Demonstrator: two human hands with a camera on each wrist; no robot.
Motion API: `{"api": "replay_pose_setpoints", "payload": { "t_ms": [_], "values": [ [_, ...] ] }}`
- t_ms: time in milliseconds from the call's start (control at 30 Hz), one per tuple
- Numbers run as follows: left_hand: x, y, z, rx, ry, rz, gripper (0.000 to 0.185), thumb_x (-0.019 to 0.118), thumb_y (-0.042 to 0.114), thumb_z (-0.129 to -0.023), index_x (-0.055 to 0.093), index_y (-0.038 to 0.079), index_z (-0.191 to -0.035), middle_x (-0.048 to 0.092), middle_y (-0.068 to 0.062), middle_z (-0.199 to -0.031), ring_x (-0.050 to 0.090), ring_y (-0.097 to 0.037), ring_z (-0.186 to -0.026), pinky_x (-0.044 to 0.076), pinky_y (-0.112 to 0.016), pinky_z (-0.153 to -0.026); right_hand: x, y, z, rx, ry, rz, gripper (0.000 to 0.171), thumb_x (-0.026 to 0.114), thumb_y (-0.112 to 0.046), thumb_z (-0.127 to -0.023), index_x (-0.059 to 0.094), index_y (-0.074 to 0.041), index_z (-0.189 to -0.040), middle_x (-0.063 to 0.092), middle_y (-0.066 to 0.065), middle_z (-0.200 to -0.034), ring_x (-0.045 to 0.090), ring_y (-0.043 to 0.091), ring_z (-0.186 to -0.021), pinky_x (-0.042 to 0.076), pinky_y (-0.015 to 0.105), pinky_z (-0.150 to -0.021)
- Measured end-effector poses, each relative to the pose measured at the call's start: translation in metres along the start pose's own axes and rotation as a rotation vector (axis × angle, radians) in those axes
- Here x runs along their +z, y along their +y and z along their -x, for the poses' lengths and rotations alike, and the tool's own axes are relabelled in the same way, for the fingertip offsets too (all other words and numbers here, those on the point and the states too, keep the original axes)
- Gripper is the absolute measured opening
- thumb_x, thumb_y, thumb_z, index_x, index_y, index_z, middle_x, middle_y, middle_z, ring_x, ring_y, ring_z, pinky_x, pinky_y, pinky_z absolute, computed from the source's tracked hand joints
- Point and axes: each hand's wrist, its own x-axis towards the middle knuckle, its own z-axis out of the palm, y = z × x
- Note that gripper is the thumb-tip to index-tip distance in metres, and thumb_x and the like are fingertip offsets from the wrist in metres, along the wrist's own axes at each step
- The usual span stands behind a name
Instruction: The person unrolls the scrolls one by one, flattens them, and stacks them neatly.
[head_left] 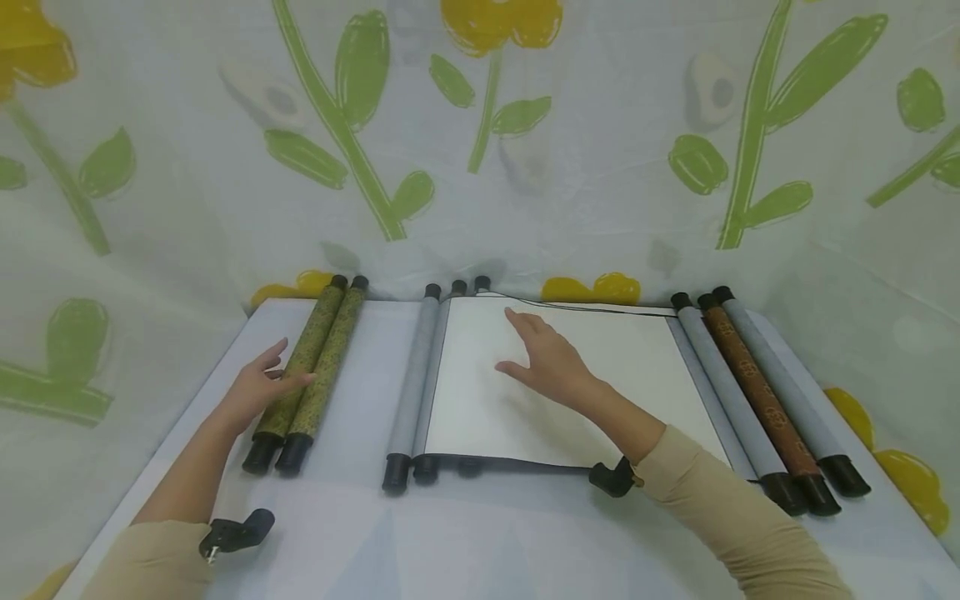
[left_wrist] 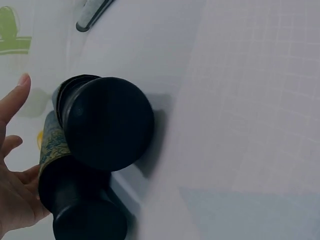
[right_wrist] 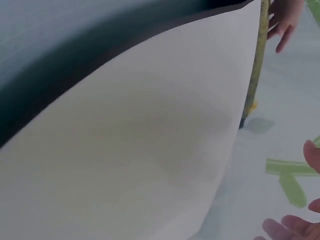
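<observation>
Two rolled scrolls (head_left: 326,367) in green-gold patterned cloth, with black end knobs, lie side by side at the left of the table. Against their left side is my left hand (head_left: 251,390), fingers spread and thumb over the rolls in the head view. Their dark knobs (left_wrist: 110,124) fill the middle of the left wrist view, the hand beside them. A white sheet of an unrolled scroll (head_left: 480,375) lies across the middle, bordered in grey. Over it hovers my right hand (head_left: 553,360), thumb and fingers apart, holding nothing; only its fingertips (right_wrist: 295,225) show in the right wrist view.
Grey rolls (head_left: 417,375) with black knobs line the sheet's left side. To its right lie a grey roll (head_left: 731,400), a brown patterned roll (head_left: 761,396) and another grey roll (head_left: 787,383). A flower-printed cloth (head_left: 600,183) hangs behind the table.
</observation>
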Motion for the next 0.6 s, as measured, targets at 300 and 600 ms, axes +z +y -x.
{"api": "replay_pose_setpoints", "payload": {
  "t_ms": [300, 600],
  "values": [
    [0.008, -0.008, 0.001, 0.003, -0.058, -0.006, 0.108, 0.071, 0.044, -0.081, -0.001, 0.007, -0.152, 0.004, -0.032, -0.152, 0.007, -0.055, -0.135, 0.017, -0.067, -0.104, 0.014, -0.023, -0.013, -0.017, -0.026, -0.036, 0.083, 0.071, -0.037, -0.084, 0.026, -0.014, -0.15, 0.041, 0.015, -0.143, 0.047, 0.031, -0.125, 0.047, 0.045, -0.094],
    [0.011, -0.008, 0.004, -0.041, -0.051, 0.014, 0.106, 0.071, 0.046, -0.081, -0.002, 0.016, -0.152, -0.002, -0.032, -0.152, 0.001, -0.055, -0.136, 0.014, -0.067, -0.105, 0.029, -0.045, -0.027, -0.069, -0.046, -0.062, 0.083, 0.071, -0.036, -0.083, 0.026, -0.014, -0.15, 0.041, 0.015, -0.143, 0.049, 0.031, -0.123, 0.049, 0.043, -0.09]
  ]
}}
